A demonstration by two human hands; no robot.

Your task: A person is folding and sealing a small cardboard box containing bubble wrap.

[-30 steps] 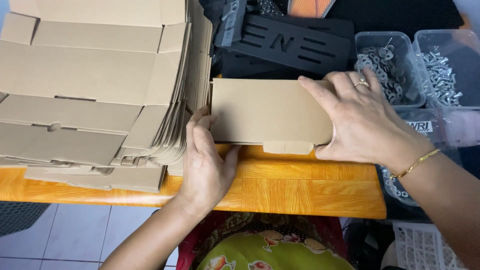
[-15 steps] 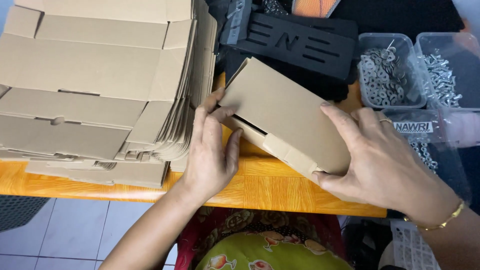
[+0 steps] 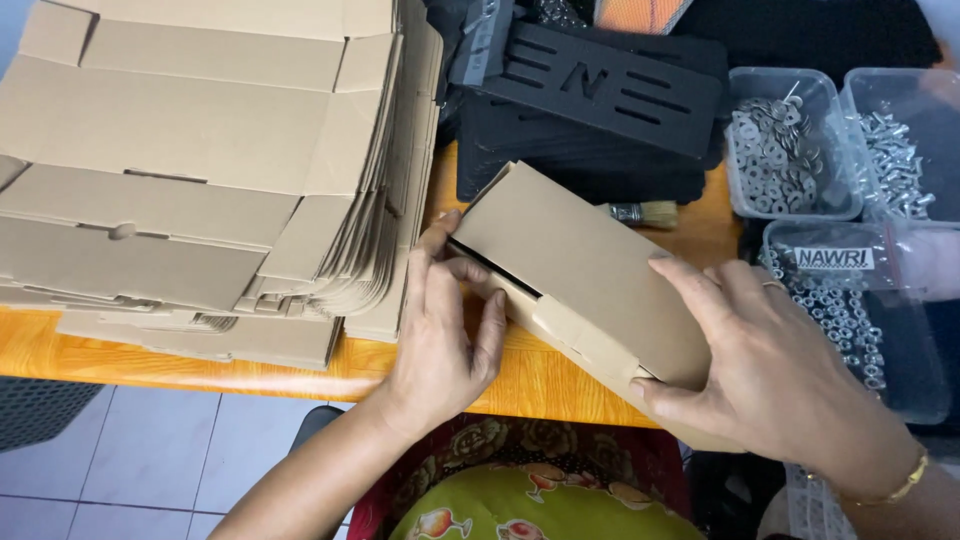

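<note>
Head cam: both hands grip a half-folded brown cardboard box (image 3: 585, 270) tilted over the orange table's (image 3: 530, 375) near edge. Left hand (image 3: 440, 330) fingers curled at its flap slot, right hand (image 3: 770, 360) clamps the right end. Imo keep it squared w/ the right & tuck slowly.

One head-worn camera looks steeply down, close over the orange table (image 3: 300, 370). It faces forward across the edge. No second view.

The flat cardboard stack (image 3: 200, 170) runs off the top and left edges; the right hand (image 3: 770, 370) covers the near end of the folded box (image 3: 590, 270), and its forearm leaves the frame at bottom right; the brush (image 3: 640, 213) shows only its ferrule and bristles past the box; the small metal parts in the clear tubs (image 3: 790, 150) are too small to tell apart.
</note>
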